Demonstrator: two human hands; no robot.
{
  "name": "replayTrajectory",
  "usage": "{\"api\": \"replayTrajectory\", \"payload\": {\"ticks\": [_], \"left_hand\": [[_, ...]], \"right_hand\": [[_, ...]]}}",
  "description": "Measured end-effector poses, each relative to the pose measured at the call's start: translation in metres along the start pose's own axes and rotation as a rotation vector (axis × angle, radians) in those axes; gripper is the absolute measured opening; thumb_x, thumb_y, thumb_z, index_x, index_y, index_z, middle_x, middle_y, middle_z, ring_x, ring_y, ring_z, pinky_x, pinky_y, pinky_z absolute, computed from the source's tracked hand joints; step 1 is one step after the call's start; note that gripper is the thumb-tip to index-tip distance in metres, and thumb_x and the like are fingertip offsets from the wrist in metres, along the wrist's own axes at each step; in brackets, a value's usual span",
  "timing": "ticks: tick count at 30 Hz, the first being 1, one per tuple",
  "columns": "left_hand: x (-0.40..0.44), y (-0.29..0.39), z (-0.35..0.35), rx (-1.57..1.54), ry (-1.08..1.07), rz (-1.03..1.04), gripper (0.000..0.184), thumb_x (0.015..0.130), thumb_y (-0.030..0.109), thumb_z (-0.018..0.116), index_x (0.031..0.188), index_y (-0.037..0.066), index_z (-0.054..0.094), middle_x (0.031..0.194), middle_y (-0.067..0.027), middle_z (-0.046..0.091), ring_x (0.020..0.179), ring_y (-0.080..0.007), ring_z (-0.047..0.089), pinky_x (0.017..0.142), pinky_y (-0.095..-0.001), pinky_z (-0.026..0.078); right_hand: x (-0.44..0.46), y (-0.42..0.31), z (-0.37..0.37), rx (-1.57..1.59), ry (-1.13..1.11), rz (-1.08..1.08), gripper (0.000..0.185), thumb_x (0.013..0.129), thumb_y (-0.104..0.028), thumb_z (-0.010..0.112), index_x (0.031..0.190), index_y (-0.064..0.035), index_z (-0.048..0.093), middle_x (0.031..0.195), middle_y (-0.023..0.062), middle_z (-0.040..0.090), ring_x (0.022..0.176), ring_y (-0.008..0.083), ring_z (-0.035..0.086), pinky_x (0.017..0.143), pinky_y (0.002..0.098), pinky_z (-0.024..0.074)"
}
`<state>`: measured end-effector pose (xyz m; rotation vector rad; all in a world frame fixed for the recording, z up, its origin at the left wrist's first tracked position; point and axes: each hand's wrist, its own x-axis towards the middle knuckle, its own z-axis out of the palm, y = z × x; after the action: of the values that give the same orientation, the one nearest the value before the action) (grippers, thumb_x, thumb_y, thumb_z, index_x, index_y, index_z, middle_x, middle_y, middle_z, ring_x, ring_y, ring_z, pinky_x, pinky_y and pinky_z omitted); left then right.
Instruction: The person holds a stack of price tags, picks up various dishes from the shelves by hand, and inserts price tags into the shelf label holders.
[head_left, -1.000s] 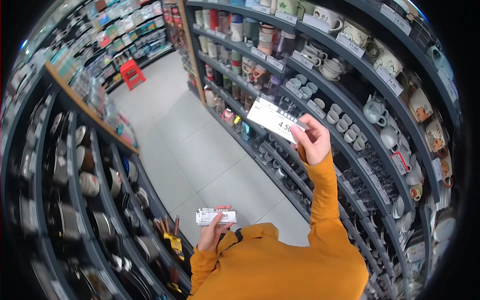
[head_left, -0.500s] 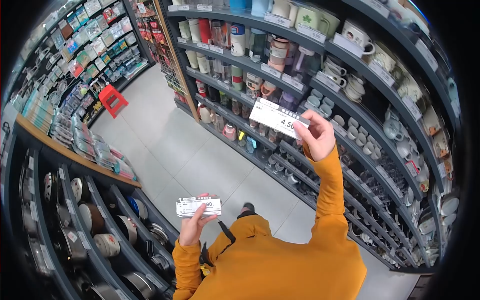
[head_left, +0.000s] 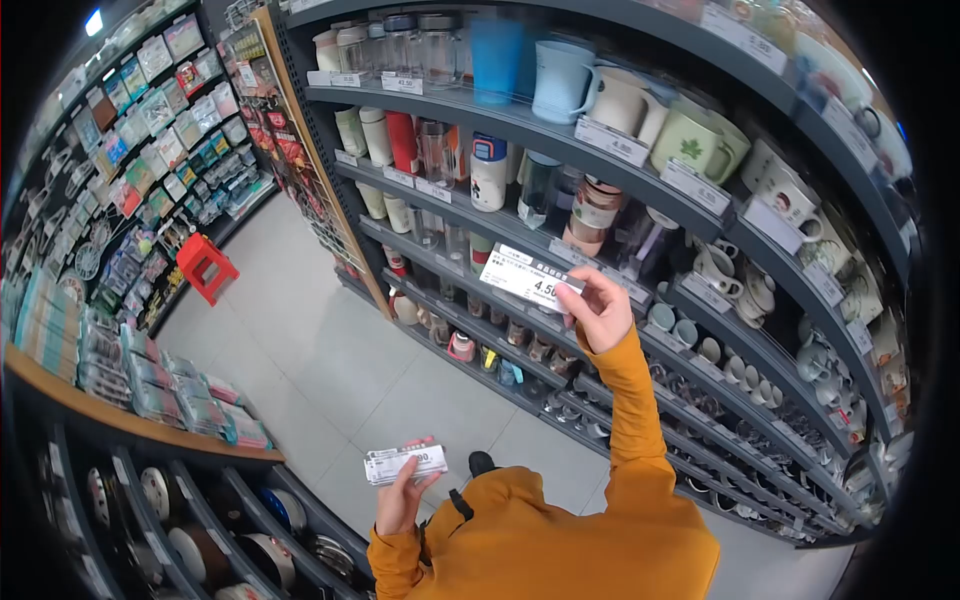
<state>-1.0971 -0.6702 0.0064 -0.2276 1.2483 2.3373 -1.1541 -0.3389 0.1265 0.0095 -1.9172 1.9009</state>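
White card printed with 4.50, a price label point(head_left: 520, 277) was held up before dark shelves point(head_left: 480, 116), its right end pinched between the thumb and fingers of the right hand point(head_left: 604, 308), which was nearly closed. Lower and to the left, above the pale floor point(head_left: 345, 395), a stack of labels point(head_left: 386, 467) was gripped by the left hand point(head_left: 398, 505), the thumb laid across its face. Beyond the raised label, a blue tumbler point(head_left: 496, 60) and a green mug point(head_left: 690, 145) were displayed, and a red stool point(head_left: 206, 268) was seen farther left.
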Motion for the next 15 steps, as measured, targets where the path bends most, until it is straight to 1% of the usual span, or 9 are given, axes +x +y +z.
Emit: {"api": "replayTrajectory", "payload": {"ticks": [1,2,4,5,6,8,10,12,15], "left_hand": [[0.011,0.005,-0.002,-0.011,0.043,0.027,0.034,0.094,0.012,0.053,0.126,0.002,0.048,0.129,-0.0139,0.055,0.112,-0.0276,0.060,0.081,-0.0310,0.056],[0.025,0.011,-0.007,-0.036,0.052,0.044,0.035,0.093,0.011,0.053,0.127,0.002,0.048,0.128,-0.0130,0.055,0.112,-0.0259,0.060,0.078,-0.0288,0.057],[0.046,0.028,-0.009,-0.076,0.052,0.035,0.035,0.094,0.008,0.051,0.128,-0.001,0.048,0.130,-0.0154,0.054,0.110,-0.0235,0.060,0.078,-0.0291,0.057],[0.056,0.036,-0.011,-0.093,0.051,0.035,0.035,0.095,0.007,0.050,0.129,-0.002,0.047,0.131,-0.0167,0.053,0.109,-0.0224,0.060,0.078,-0.0293,0.057],[0.067,0.042,-0.014,-0.102,0.042,0.022,0.036,0.095,0.007,0.050,0.129,-0.003,0.047,0.131,-0.0165,0.053,0.107,-0.0213,0.061,0.074,-0.0271,0.057],[0.092,0.049,-0.025,-0.112,0.019,-0.019,0.036,0.095,0.007,0.050,0.129,-0.003,0.047,0.130,-0.0167,0.054,0.104,-0.0212,0.062,0.073,-0.0269,0.058],[0.122,0.055,-0.034,-0.084,-0.037,-0.087,0.034,0.095,0.009,0.051,0.126,-0.005,0.050,0.126,-0.0164,0.057,0.098,-0.0203,0.064,0.072,-0.0260,0.058],[0.150,0.064,-0.040,-0.045,-0.104,-0.166,0.033,0.095,0.010,0.052,0.124,-0.005,0.051,0.124,-0.0156,0.058,0.096,-0.0196,0.064,0.072,-0.0256,0.057],[0.196,0.084,-0.050,0.067,-0.231,-0.272,0.032,0.095,0.013,0.054,0.122,-0.004,0.053,0.118,-0.0141,0.061,0.093,-0.0173,0.064,0.068,-0.0245,0.056]], "right_hand": [[0.011,0.006,0.004,0.014,0.009,0.011,0.013,0.089,-0.008,0.064,0.098,0.0008,0.059,0.079,0.0011,0.060,0.061,0.0033,0.051,0.055,0.0179,0.0402],[0.021,0.012,0.007,0.027,0.012,0.022,0.014,0.089,-0.008,0.065,0.098,0.0011,0.059,0.079,0.0011,0.060,0.061,0.0035,0.051,0.055,0.0181,0.0403],[0.041,0.021,0.012,0.041,0.033,0.065,0.015,0.089,-0.008,0.065,0.100,0.0018,0.059,0.079,0.0010,0.060,0.060,0.0039,0.052,0.055,0.0178,0.0401],[0.050,0.027,0.014,0.045,0.040,0.048,0.015,0.090,-0.007,0.064,0.100,0.0019,0.059,0.079,0.0009,0.060,0.060,0.0039,0.052,0.054,0.0172,0.0396],[0.058,0.032,0.014,0.039,0.037,0.040,0.014,0.090,-0.007,0.064,0.100,0.0019,0.059,0.079,0.0010,0.060,0.060,0.0038,0.052,0.054,0.0170,0.0394],[0.071,0.039,0.017,0.007,0.069,0.024,0.014,0.090,-0.006,0.063,0.101,0.0023,0.059,0.079,0.0016,0.061,0.059,0.0038,0.051,0.052,0.0171,0.0392],[0.081,0.044,0.020,-0.033,0.125,0.036,0.014,0.089,-0.005,0.064,0.100,0.0029,0.059,0.079,0.0022,0.061,0.059,0.0039,0.052,0.053,0.0175,0.0401],[0.091,0.047,0.024,-0.068,0.188,0.029,0.015,0.088,-0.004,0.065,0.100,0.0033,0.060,0.078,0.0027,0.062,0.060,0.0041,0.053,0.053,0.0180,0.0410],[0.105,0.051,0.025,-0.188,0.320,-0.047,0.017,0.087,-0.003,0.066,0.101,0.0046,0.061,0.081,0.0037,0.061,0.061,0.0045,0.054,0.054,0.0184,0.0418]]}}
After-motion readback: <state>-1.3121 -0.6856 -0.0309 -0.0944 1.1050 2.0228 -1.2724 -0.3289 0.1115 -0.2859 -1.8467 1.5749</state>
